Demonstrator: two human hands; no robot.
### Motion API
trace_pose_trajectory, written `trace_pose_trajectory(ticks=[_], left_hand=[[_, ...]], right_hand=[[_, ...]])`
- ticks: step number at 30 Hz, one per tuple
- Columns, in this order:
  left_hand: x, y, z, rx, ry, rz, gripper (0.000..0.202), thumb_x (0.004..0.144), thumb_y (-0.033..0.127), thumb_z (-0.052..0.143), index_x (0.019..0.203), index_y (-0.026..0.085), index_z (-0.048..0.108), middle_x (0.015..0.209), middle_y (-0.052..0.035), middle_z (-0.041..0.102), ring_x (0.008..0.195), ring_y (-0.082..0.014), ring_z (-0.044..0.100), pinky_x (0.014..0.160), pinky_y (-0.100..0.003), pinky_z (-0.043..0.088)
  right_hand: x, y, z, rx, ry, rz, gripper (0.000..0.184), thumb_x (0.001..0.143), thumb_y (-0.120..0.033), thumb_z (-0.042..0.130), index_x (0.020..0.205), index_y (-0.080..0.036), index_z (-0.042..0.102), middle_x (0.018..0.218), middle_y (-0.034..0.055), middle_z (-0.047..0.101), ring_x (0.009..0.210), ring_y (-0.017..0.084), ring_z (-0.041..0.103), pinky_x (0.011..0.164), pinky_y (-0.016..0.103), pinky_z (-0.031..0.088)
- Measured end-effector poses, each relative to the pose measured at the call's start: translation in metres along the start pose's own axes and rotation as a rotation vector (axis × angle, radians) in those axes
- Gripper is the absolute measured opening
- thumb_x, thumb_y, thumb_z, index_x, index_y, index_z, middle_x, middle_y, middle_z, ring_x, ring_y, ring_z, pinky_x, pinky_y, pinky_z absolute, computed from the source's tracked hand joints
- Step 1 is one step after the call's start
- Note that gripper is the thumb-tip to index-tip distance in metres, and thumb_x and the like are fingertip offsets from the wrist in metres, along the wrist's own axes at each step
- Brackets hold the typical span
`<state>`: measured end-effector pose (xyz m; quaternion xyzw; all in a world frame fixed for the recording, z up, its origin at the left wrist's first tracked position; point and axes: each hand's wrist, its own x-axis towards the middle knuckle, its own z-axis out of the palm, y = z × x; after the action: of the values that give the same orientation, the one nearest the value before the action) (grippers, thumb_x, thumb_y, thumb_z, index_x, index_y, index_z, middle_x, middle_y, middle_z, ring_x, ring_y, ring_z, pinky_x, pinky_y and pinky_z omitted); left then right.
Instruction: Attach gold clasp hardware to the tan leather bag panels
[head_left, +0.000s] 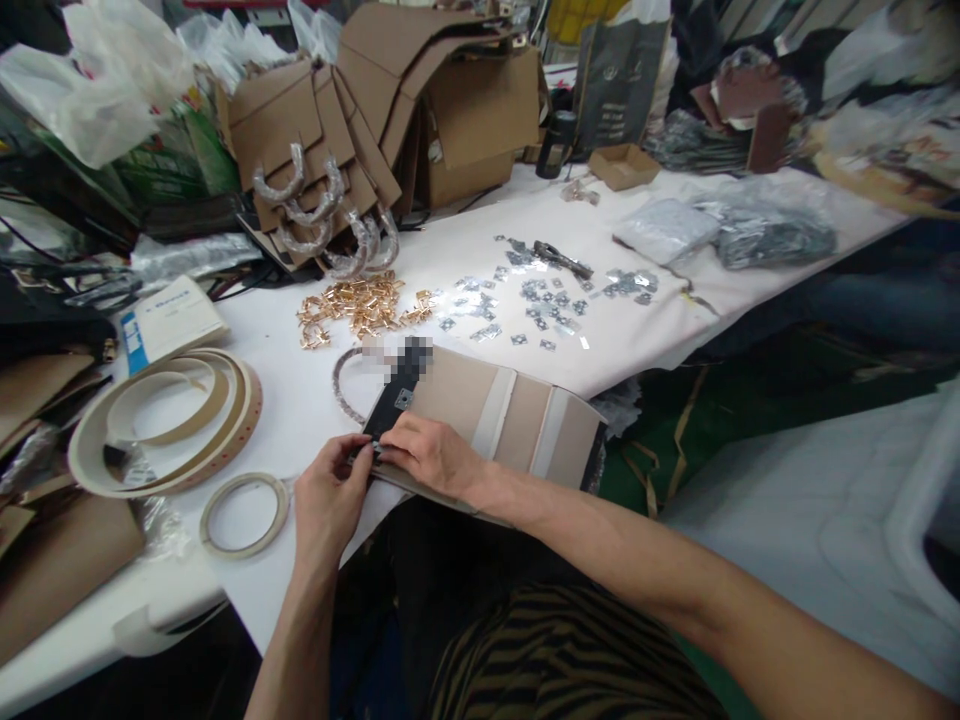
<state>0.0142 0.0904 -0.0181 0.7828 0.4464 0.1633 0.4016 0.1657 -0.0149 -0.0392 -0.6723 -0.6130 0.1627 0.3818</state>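
- Left hand [330, 490]: thumb and fingers drawn narrow at the near end of a black strip [386, 410]; whether they grip anything cannot be told.
- Right hand [431, 455]: fingers bent and close together, tips meeting the left hand's; a small shiny piece [377, 447] shows between the two, holder unclear.
- Beige bag panel [457, 395] under the right hand, black strip along its left end, two pale bands [547, 430] across it; tilted, partly past the edge of the white surface [300, 390].
- Square metal plate [403, 399] on the strip, just beyond the right hand; far end of the strip pixelated.
- Wrapped handle [337, 380] curving out beside the strip.
- Tape roll [282, 505] lying flat, left of the left hand; larger coiled banding [84, 450] just beyond.
- Grey plastic tub [795, 520] at right, below surface level.
- Blue-and-white box [176, 318] behind the coil.
- Gold-coloured fittings [367, 305], heaped beyond the panel; loose metal plates [555, 305] scattered to their right, dark pliers-like tool [562, 260] among them.
- Clear-wrapped packet [667, 232] farther right.
- Brown panels [300, 120] stacked at the back, plastic-wrapped handles [331, 190] at their front.
- Small open carton [619, 178] and black canister [556, 145], far side.
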Motion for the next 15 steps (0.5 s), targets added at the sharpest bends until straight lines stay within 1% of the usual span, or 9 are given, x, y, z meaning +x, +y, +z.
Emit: trace_pose_trajectory(ticks=[3,5,7,8,9,10,12,14,15], left_hand=[[-0.002,0.001,-0.001,0.048,-0.007,-0.009,0.036,0.088,0.052,0.062,0.108,0.024,0.074,0.094,-0.0035,0.079,0.081,-0.0230,0.071,0.080,-0.036,0.054],[-0.004,0.005,-0.004,0.103,0.026,0.039,0.035,0.089,0.051,0.061,0.107,0.024,0.074,0.105,-0.0064,0.078,0.087,-0.0253,0.072,0.084,-0.040,0.056],[-0.002,0.013,-0.007,0.191,0.146,0.171,0.033,0.090,0.049,0.061,0.105,0.023,0.074,0.123,-0.0114,0.074,0.107,-0.0307,0.071,0.097,-0.047,0.054],[0.001,0.018,-0.008,0.225,0.213,0.249,0.031,0.091,0.047,0.060,0.104,0.022,0.074,0.129,-0.0126,0.071,0.116,-0.0325,0.068,0.103,-0.050,0.052],[0.006,0.024,-0.007,0.242,0.254,0.318,0.029,0.093,0.045,0.059,0.105,0.023,0.074,0.131,-0.0125,0.070,0.120,-0.0327,0.066,0.107,-0.051,0.050],[0.011,0.031,-0.004,0.237,0.253,0.374,0.027,0.095,0.042,0.058,0.107,0.023,0.074,0.128,-0.0113,0.071,0.120,-0.0313,0.066,0.108,-0.050,0.051],[0.027,0.044,0.008,0.181,0.150,0.466,0.027,0.097,0.038,0.054,0.111,0.025,0.073,0.119,-0.0086,0.075,0.113,-0.0272,0.070,0.105,-0.045,0.054],[0.045,0.056,0.025,0.164,0.029,0.550,0.030,0.098,0.037,0.053,0.116,0.023,0.074,0.122,-0.0096,0.075,0.114,-0.0270,0.069,0.106,-0.045,0.054],[0.053,0.060,0.033,0.182,-0.009,0.575,0.032,0.097,0.037,0.054,0.118,0.022,0.074,0.127,-0.0112,0.073,0.118,-0.0284,0.067,0.108,-0.047,0.053]], right_hand=[[-0.002,0.004,0.002,-0.087,-0.011,-0.051,0.023,0.107,-0.036,0.056,0.101,-0.019,0.070,0.100,0.0047,0.063,0.089,0.016,0.061,0.076,0.025,0.048],[-0.003,0.004,0.002,-0.128,-0.006,-0.069,0.024,0.107,-0.037,0.056,0.102,-0.019,0.071,0.100,0.0047,0.063,0.089,0.016,0.060,0.076,0.025,0.048],[-0.004,0.002,0.002,-0.164,0.012,-0.096,0.024,0.107,-0.037,0.055,0.102,-0.019,0.070,0.101,0.0050,0.064,0.090,0.016,0.061,0.075,0.025,0.048],[-0.004,0.002,0.004,-0.194,0.024,-0.117,0.024,0.107,-0.038,0.055,0.102,-0.019,0.070,0.101,0.0053,0.064,0.091,0.017,0.061,0.075,0.025,0.049],[-0.004,0.002,0.006,-0.235,0.038,-0.139,0.026,0.107,-0.039,0.055,0.102,-0.019,0.070,0.100,0.0058,0.065,0.091,0.017,0.062,0.075,0.026,0.049],[-0.004,0.003,0.010,-0.283,0.051,-0.158,0.026,0.106,-0.040,0.055,0.103,-0.019,0.070,0.100,0.0067,0.066,0.091,0.018,0.062,0.074,0.027,0.050],[-0.005,0.007,0.019,-0.385,0.085,-0.154,0.025,0.105,-0.038,0.055,0.107,-0.017,0.070,0.097,0.0091,0.067,0.085,0.021,0.063,0.071,0.031,0.052],[-0.006,0.013,0.029,-0.440,0.096,-0.126,0.024,0.101,-0.030,0.058,0.115,-0.014,0.069,0.096,0.0133,0.070,0.084,0.026,0.065,0.071,0.036,0.056],[-0.007,0.015,0.032,-0.441,0.093,-0.111,0.028,0.098,-0.028,0.059,0.120,-0.013,0.068,0.099,0.0162,0.071,0.087,0.029,0.067,0.072,0.040,0.058]])
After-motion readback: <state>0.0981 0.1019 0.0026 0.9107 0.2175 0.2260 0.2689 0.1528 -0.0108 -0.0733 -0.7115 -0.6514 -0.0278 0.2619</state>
